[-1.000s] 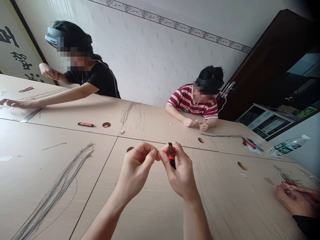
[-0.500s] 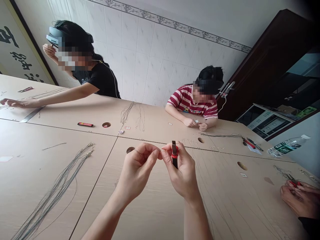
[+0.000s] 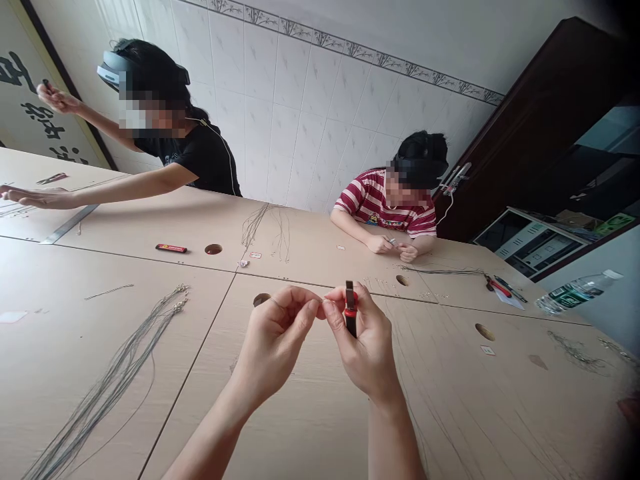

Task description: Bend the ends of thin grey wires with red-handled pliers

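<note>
i'm pinching a tiny piece (image 3: 323, 300), left hand (image 3: 275, 337) to right hand (image 3: 364, 337); holding red-and-black tool (image 3: 351, 312) too, crowded right fingers are risking a drop.

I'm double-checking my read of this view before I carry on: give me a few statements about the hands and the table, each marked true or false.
1. The right hand holds a dark tool with red parts. True.
2. The left hand lies flat on the table. False: it is held up, its fingertips close to those of the right hand.
3. A bundle of strands lies left of both hands. True.
4. The red-and-black stick lies on top of that bundle. False: it lies apart from it, near a round hole.
5. A person in a striped shirt is across the table. True.
</note>
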Demonstrator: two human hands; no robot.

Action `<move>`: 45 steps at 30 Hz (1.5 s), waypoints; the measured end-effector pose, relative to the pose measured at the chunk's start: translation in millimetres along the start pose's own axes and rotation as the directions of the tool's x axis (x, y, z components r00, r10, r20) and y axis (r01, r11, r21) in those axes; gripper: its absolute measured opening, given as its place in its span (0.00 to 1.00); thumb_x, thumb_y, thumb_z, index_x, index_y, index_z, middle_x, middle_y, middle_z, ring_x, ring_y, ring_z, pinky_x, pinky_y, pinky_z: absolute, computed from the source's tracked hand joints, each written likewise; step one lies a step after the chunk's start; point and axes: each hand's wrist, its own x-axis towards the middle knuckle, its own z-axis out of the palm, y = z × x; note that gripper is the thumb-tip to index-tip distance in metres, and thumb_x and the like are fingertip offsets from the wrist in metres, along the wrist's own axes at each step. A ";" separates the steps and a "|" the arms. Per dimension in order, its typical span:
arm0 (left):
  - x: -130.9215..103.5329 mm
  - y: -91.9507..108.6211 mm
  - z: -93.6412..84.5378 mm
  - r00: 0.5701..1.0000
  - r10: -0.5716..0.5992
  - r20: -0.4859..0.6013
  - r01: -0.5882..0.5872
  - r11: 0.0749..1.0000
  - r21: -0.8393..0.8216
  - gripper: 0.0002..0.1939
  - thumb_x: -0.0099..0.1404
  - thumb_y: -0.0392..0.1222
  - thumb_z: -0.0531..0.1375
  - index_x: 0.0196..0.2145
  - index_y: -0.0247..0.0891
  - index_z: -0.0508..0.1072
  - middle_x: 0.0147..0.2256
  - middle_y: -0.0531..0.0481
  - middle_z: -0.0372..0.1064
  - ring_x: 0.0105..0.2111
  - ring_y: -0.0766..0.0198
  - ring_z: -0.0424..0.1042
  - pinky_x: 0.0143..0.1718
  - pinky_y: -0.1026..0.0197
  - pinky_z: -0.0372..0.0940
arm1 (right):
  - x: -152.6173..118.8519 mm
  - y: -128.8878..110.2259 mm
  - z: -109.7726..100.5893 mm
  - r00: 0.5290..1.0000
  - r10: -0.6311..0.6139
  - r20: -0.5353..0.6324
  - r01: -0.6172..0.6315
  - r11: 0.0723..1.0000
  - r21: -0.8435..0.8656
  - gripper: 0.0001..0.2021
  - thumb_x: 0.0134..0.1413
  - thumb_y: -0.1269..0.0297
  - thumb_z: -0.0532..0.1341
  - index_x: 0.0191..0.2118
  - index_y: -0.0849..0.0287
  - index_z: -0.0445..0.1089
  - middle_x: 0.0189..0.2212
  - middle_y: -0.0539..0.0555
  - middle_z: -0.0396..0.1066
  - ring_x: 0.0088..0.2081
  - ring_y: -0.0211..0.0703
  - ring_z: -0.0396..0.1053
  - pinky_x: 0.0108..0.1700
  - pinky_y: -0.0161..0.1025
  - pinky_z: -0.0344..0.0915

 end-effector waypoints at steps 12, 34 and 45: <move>0.5 -1.2 -0.5 0.999 -0.027 0.016 0.027 1.000 -0.001 0.08 0.69 0.42 0.58 0.33 0.37 0.73 0.28 0.53 0.70 0.22 0.73 0.54 0.23 0.68 0.54 | 0.2 0.6 -0.2 1.000 0.001 -0.001 -0.001 1.000 0.012 0.02 0.64 0.65 0.58 0.37 0.53 0.65 0.31 0.48 0.68 0.34 0.40 0.68 0.39 0.39 0.66; 1.7 -2.3 -2.4 0.995 -0.058 0.080 0.055 0.998 0.039 0.12 0.70 0.46 0.56 0.33 0.37 0.72 0.21 0.57 0.57 0.21 0.70 0.50 0.22 0.66 0.48 | -0.6 0.0 -0.4 1.000 0.007 0.023 -0.007 1.000 0.028 0.03 0.65 0.65 0.57 0.37 0.53 0.64 0.30 0.49 0.67 0.33 0.41 0.66 0.39 0.40 0.66; 0.9 3.5 -2.2 0.997 -0.041 0.071 0.037 0.998 0.051 0.11 0.70 0.43 0.56 0.31 0.36 0.71 0.23 0.55 0.62 0.21 0.71 0.53 0.21 0.66 0.51 | 0.2 -2.6 -2.2 0.999 0.008 0.032 -0.008 1.000 -0.001 0.04 0.65 0.66 0.57 0.36 0.54 0.64 0.29 0.49 0.68 0.33 0.41 0.67 0.38 0.40 0.66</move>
